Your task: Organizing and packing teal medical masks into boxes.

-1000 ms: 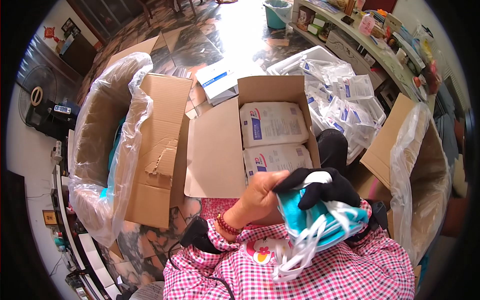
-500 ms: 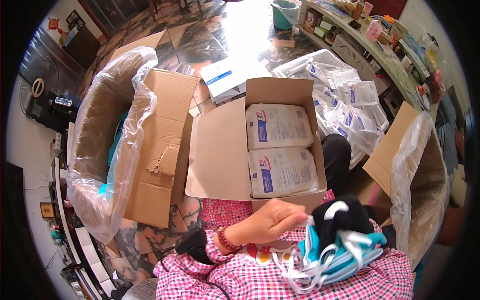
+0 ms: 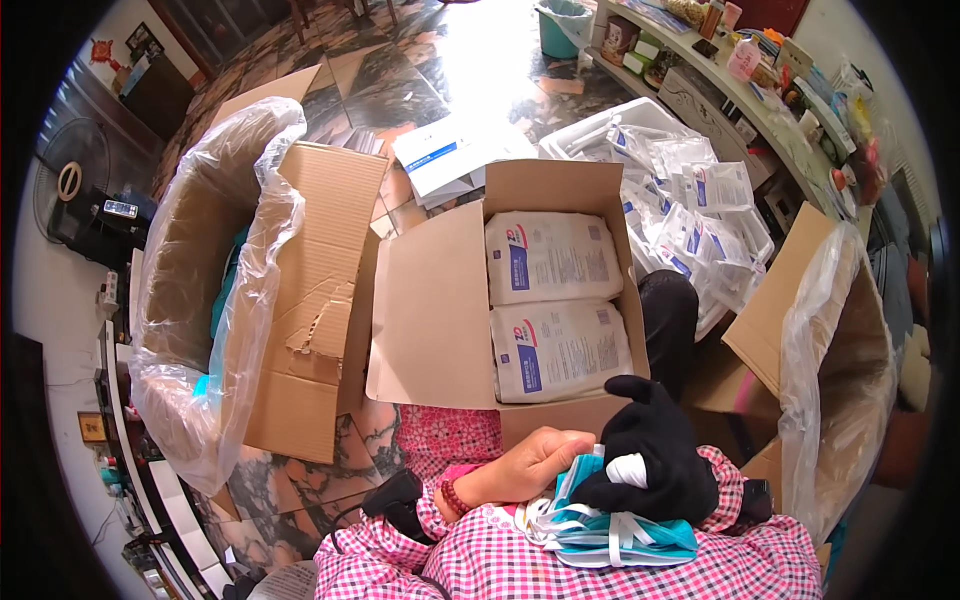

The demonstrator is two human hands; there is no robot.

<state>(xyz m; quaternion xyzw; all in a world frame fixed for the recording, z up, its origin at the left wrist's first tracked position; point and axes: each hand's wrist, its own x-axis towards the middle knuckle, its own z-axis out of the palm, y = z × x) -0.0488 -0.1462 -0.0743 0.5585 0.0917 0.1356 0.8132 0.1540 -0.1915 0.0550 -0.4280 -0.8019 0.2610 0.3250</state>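
A bundle of teal face masks (image 3: pixel 640 540) with white ear loops lies across my lap. My left hand (image 3: pixel 530 463), bare and with a dark red bead bracelet, is closed on the upper edge of the masks. My right hand (image 3: pixel 650 460), in a black glove, is over the bundle beside it. Its index finger curves up, apart from the thumb, which lies against the masks. A white patch shows among the gloved fingers; I cannot tell what it is. Ahead stands an open cardboard box (image 3: pixel 430 320) holding two white printed packs (image 3: pixel 558 348).
To the left is a tall carton (image 3: pixel 310 310) lined with clear plastic, with teal items inside. Another lined carton (image 3: pixel 760 330) stands at the right. A white bin (image 3: pixel 590 125) of small packets sits beyond my dark-clad knee (image 3: pixel 668 310). A white box (image 3: pixel 440 155) lies on the marble floor.
My right hand, blurred before, has come left toward my left hand, over the masks. The bundle has shifted slightly left and flattened on my lap. My left hand has tilted a little.
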